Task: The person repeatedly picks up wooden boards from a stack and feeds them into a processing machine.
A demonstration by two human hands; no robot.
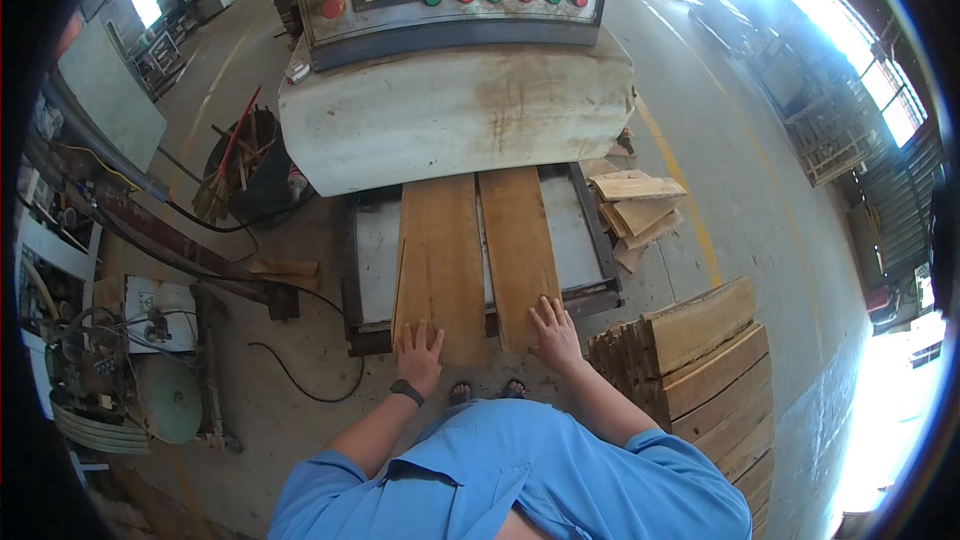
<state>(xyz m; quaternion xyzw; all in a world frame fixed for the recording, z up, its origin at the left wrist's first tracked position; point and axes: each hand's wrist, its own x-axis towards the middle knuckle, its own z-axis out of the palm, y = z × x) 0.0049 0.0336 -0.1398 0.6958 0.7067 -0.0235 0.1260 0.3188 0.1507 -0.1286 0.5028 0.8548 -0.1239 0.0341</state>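
Two long wooden boards lie side by side with a thin gap between them, their far ends hidden under the white hood [450, 120] of a machine. On the near left corner of the left board [440, 260] rests my left hand [418, 355], fingers spread and a dark band on its wrist. My right hand [554, 335] lies on the near right edge of the right board [517, 260], its fingers stretched out and apart. Both boards lie across the machine's pale bed [577, 240] and stick out past its front edge.
A control panel [460, 0] with coloured buttons and dials tops the machine. Stacked boards [715, 370] stand at my right; loose wood pieces [637, 202] lie beyond them. On the left are a dark bin of scraps [255, 165], a trailing black cable [310, 395] and other equipment [160, 340].
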